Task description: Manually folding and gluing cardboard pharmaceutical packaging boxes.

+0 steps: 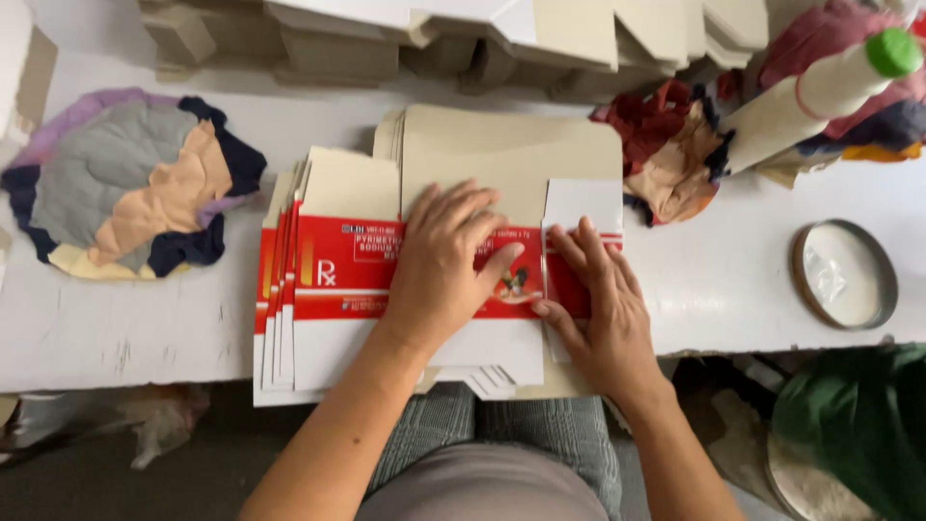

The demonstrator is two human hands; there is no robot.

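The flat red-and-white carton blank (424,289) is laid on the white counter (125,328) at its near edge, long axis running left to right, on top of a fanned pile of the same blanks (280,309). It's pinned from above, not gripped: the left hand (439,265) is spread flat on the blank's middle, while the right hand (598,309) is pressed open on the blank's right end flap, fingers pointed away. Just right of the blank, a rag heap (675,145) and a round lid (847,274) are parked.
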